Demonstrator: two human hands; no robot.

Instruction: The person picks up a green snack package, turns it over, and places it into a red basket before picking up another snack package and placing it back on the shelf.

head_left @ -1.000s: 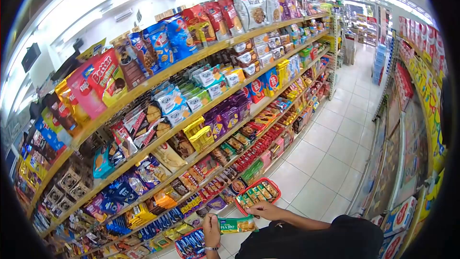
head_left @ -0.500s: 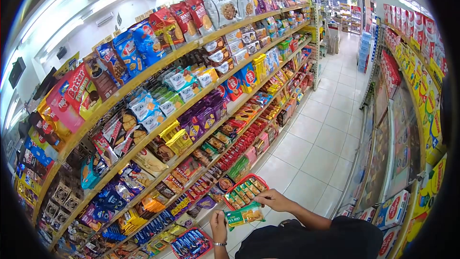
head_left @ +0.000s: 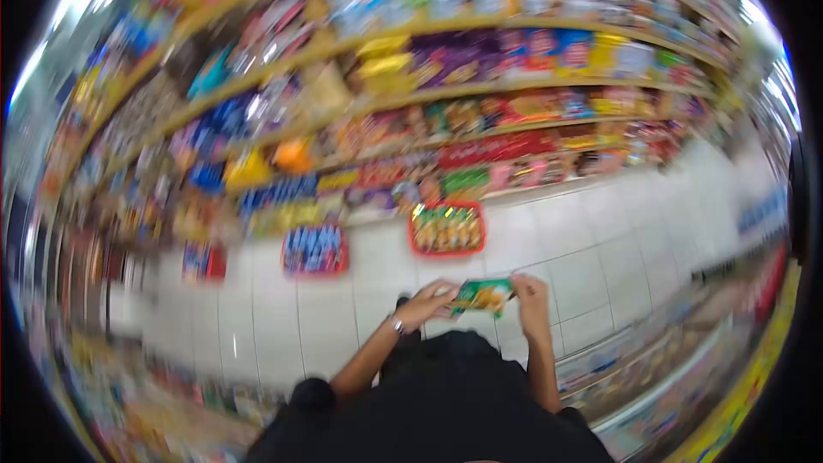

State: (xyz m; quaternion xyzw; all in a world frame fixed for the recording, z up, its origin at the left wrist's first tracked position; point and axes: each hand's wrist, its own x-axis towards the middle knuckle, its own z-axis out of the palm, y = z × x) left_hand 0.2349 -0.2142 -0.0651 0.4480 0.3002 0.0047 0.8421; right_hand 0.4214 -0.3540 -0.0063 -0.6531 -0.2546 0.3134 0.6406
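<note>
Both hands hold 1 green packet [head_left: 483, 296] just below the red basket [head_left: 446, 252], over the white tiled floor [head_left: 257, 317]. The left hand [head_left: 426, 303] pinches the packet's left end, its grip clamped on it. The right hand [head_left: 531, 296] is closed on the right end, its grip clamped too. A band [head_left: 396, 324] sits on the left wrist. The basket stands on the floor at the foot of the shelves [head_left: 531, 83] and holds rows of green and yellow packs. Left of the basket stands a 2nd red basket [head_left: 315, 273] of blue packs.

Risk, as I judge it: the packet is held by its 2 ends only, so a thin pinch could slip and drop it on the floor short of the basket. A hard squeeze could crush what is inside. The view is badly smeared, so the eyes may not be steady on the packet, which makes a fumble likelier.

No writing can be read. Print on the packet and the shelf packs is blurred to patches of colour.
</note>
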